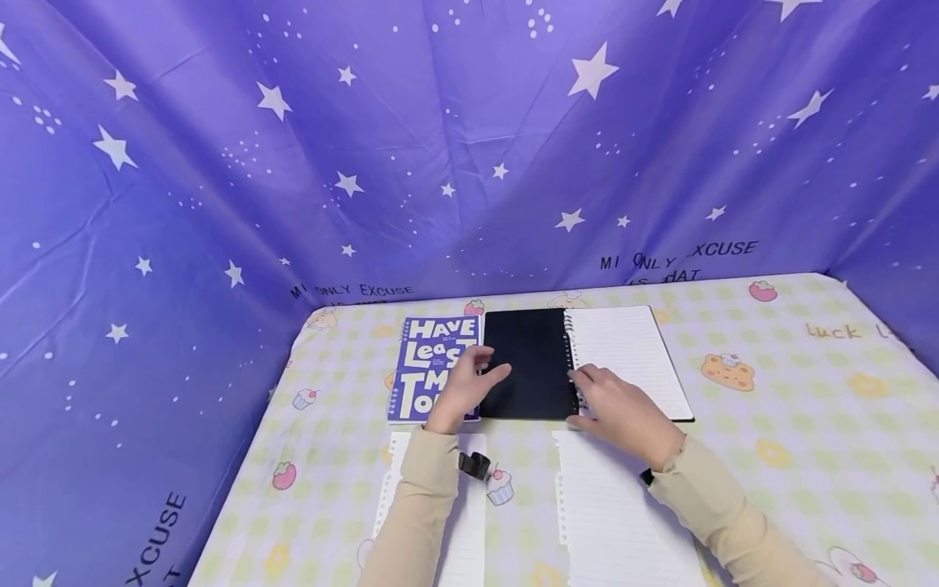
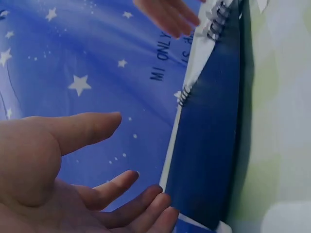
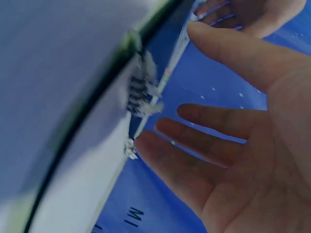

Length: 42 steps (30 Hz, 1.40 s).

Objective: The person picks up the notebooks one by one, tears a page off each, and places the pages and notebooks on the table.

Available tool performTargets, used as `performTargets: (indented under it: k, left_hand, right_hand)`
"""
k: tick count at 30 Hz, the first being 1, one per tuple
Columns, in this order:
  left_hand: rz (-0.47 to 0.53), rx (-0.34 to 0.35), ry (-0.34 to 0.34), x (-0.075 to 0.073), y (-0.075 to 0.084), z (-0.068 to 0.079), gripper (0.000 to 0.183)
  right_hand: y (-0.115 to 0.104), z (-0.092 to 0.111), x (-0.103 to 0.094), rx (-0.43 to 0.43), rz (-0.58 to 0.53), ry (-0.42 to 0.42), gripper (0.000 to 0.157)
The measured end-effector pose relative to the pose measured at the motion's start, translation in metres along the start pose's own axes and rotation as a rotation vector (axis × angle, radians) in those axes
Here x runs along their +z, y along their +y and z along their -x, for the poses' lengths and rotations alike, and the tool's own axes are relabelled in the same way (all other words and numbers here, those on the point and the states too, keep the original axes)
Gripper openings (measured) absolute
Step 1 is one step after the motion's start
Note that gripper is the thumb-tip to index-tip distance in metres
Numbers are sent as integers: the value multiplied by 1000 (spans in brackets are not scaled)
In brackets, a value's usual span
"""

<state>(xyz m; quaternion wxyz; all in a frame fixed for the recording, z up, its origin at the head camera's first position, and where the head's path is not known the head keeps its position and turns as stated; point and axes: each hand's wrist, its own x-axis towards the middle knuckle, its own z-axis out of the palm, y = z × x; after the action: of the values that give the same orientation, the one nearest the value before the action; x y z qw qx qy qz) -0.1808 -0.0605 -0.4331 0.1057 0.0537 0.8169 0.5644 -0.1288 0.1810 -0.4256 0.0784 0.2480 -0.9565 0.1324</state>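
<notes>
A spiral notebook lies spread on the table, its black cover (image 1: 524,350) to the left and a lined page (image 1: 631,342) to the right. My left hand (image 1: 464,387) hovers around the cover's left edge, thumb and fingers apart, overlapping a purple lettered notebook (image 1: 416,359). Over the lower part of the spiral binding (image 1: 568,326) is my right hand (image 1: 623,412), its fingers loosely extended. Both wrist views show the palms with nothing held. Ragged white paper scraps (image 3: 151,104) cling to the coils in the right wrist view.
Two loose lined sheets with torn hole edges lie nearer me, a left sheet (image 1: 472,530) partly under my forearm and a right sheet (image 1: 616,522). A checked tablecloth (image 1: 770,383) covers the table. Purple starry cloth (image 1: 469,147) hangs behind and at the sides.
</notes>
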Motion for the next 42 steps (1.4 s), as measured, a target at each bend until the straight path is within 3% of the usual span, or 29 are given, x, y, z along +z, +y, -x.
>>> performTargets:
  k: [7,16,25,42]
  left_hand:
    - [8,-39,21,-3,-8,-4,53]
    - [-3,-22,32,-2,-10,-7,49]
    - [-30,-6,41,-1,-13,-10,47]
    - [-112,-19,86,-7,-5,-6,44]
  right_hand:
    - [-3,1,16,-20,9,25,53]
    - [-4,-2,20,-43,88,66,37]
    - [7,0,20,-38,0,34,43]
    - [14,5,12,-27,-117,21,43]
